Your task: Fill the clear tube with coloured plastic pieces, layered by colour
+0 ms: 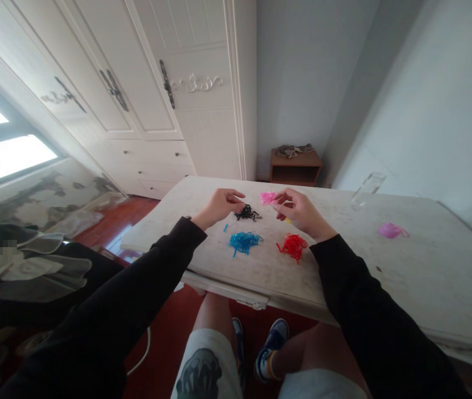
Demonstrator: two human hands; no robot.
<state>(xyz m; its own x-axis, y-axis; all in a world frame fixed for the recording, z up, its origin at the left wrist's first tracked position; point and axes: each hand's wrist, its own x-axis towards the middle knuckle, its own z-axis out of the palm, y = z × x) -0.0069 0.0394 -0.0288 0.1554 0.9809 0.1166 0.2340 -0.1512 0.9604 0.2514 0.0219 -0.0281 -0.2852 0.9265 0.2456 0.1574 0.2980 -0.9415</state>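
Small piles of short coloured strips lie on the white table (344, 266). My left hand (218, 207) is at the black pile (248, 213), its fingers drawn together; anything between the fingertips is too small to make out. My right hand (300, 211) is beside the pink pile (268, 198), with thumb and fingers curled in a pinch. What the right fingertips hold, if anything, cannot be told. A bit of yellow (288, 220) shows under that hand. Nearer to me are a blue pile (244, 243) and a red pile (293, 246). One blue strip (225, 228) lies apart.
On the table's right side are a clear glass (368, 191) and a purple item with a loop (392, 230). White wardrobes (202, 133) stand behind, with a small brown cabinet (296, 166) beyond the table. Dark cloth items (31, 271) are piled at left.
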